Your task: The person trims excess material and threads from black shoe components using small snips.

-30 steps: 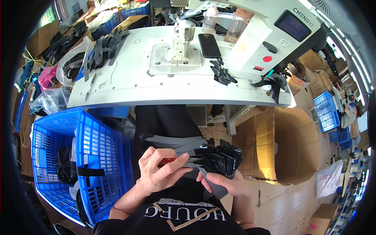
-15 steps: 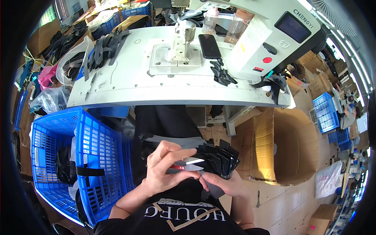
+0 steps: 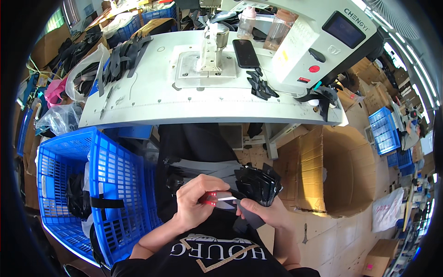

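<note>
A bundle of black strips (image 3: 257,182) is in front of the person's torso, above the lap, its dark ends fanned upward and its flat grey tails (image 3: 252,218) hanging below. The right hand (image 3: 270,213) is closed around the bundle from the right, its thumb pressed across the grey part. The left hand (image 3: 198,196) is curled around red-handled thread snips (image 3: 209,199), whose pale blades point right and reach the near side of the bundle, just beside the right thumb; whether they are cutting anything cannot be told. Behind the hands, more grey strips (image 3: 205,169) lie across the lap.

To the left stands a blue plastic crate (image 3: 98,161) with dark material inside; to the right, an open cardboard box (image 3: 311,171) rests on the floor.

Beyond the lap is a white sewing table (image 3: 152,92) with an industrial sewing machine (image 3: 300,51). A black smartphone (image 3: 246,54) lies right of the needle area, with small black pieces (image 3: 261,86) just below it. Dark straps (image 3: 122,59) are heaped at the table's left end, and two bottles (image 3: 246,24) stand behind the phone.
</note>
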A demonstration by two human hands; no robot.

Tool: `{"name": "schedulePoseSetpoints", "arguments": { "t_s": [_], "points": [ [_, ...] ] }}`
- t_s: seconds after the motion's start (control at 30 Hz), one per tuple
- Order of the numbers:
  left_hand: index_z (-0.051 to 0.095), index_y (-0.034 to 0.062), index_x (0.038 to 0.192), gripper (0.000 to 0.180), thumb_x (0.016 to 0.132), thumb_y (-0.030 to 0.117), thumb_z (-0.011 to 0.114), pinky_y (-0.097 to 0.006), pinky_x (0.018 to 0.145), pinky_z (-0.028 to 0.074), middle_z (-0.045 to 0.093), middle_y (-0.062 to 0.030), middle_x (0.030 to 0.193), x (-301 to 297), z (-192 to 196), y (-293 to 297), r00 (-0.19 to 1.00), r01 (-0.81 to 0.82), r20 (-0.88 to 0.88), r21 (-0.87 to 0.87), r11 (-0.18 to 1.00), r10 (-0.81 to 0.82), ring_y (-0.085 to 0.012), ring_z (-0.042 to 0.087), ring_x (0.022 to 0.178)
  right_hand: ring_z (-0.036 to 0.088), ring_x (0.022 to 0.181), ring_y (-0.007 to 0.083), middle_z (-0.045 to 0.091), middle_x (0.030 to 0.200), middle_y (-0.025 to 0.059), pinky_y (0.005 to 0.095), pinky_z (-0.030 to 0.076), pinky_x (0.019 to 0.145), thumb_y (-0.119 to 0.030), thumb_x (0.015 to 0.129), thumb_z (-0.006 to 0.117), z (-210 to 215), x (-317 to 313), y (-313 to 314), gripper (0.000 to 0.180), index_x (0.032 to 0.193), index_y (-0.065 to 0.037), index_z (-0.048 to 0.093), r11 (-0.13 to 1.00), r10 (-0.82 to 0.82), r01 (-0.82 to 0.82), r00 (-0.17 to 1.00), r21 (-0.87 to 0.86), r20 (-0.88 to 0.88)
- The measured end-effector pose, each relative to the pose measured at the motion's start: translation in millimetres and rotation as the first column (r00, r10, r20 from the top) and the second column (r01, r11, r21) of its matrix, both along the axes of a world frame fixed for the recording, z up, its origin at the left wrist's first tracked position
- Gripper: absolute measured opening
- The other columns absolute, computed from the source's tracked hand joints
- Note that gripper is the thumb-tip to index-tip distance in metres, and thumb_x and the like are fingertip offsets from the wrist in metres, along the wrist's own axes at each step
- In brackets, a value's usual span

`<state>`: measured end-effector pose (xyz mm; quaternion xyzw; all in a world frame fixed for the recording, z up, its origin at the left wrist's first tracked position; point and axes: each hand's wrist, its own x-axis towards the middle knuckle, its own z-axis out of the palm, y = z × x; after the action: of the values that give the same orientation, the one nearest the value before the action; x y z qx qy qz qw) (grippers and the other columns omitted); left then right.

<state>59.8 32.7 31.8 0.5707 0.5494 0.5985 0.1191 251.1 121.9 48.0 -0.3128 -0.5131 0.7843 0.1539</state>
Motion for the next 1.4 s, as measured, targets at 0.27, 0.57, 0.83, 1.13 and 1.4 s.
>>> {"name": "schedulePoseSetpoints", "arguments": {
  "t_s": [0.27,0.57,0.83,1.13,1.4],
  "points": [
    [0.066,0.0042,0.091,0.03,0.07,-0.017,0.069,-0.022,0.059,0.048,0.072,-0.0066,0.088,4,7,-12,0.997,-0.05,0.049,-0.124,0.991,0.056,-0.0122,0.067,0.073,0.067,0.077,0.0148,0.07,0.086,0.0088,0.0283,0.053,0.068,-0.024,0.096,0.068,-6,4,6,0.024,0.103,-0.001,0.067,0.993,-0.065,0.063,0.998,-0.101,-0.008],
    [0.059,-0.0011,0.092,0.012,0.087,-0.002,0.07,-0.018,0.067,0.046,0.067,-0.0026,0.081,-41,-61,-81,0.844,-0.067,0.403,-0.576,0.814,0.355,-0.0034,0.06,0.075,0.062,0.066,0.0144,0.065,0.074,0.0087,0.0269,0.049,0.062,-0.023,0.094,0.063,9,36,43,0.025,0.099,0.001,0.066,0.979,-0.164,0.152,0.983,0.139,0.082],
    [0.066,0.0059,0.105,0.042,0.068,0.003,0.086,-0.029,0.059,0.049,0.059,-0.0116,0.096,-33,-21,-56,0.944,-0.297,-0.222,-0.242,0.924,0.245,-0.0213,0.063,0.076,0.059,0.068,0.0125,0.063,0.073,0.0052,0.0268,0.048,0.064,-0.025,0.097,0.063,21,37,40,0.026,0.1,0.001,0.067,1.0,0.01,-0.009,1.0,0.027,-0.028],
    [0.071,0.0203,0.111,0.053,0.062,0.028,0.089,-0.024,0.062,0.036,0.061,0.0063,0.089,-28,4,-1,0.767,-0.085,-0.586,0.313,0.946,0.262,-0.0068,0.051,0.069,0.059,0.069,0.0097,0.062,0.076,0.0028,0.026,0.048,0.063,-0.024,0.099,0.063,24,15,20,0.025,0.1,0.0,0.067,0.984,0.17,-0.175,0.98,-0.037,-0.102],
    [0.072,0.0189,0.11,0.051,0.063,0.031,0.087,-0.024,0.062,0.036,0.062,0.0059,0.09,-24,2,-1,0.821,-0.072,-0.529,0.277,0.958,0.215,-0.0067,0.052,0.069,0.059,0.066,0.0098,0.061,0.074,0.0022,0.0258,0.048,0.061,-0.023,0.1,0.062,27,9,18,0.024,0.1,0.0,0.066,0.984,0.175,-0.177,0.981,-0.009,-0.084]
  ]
}}
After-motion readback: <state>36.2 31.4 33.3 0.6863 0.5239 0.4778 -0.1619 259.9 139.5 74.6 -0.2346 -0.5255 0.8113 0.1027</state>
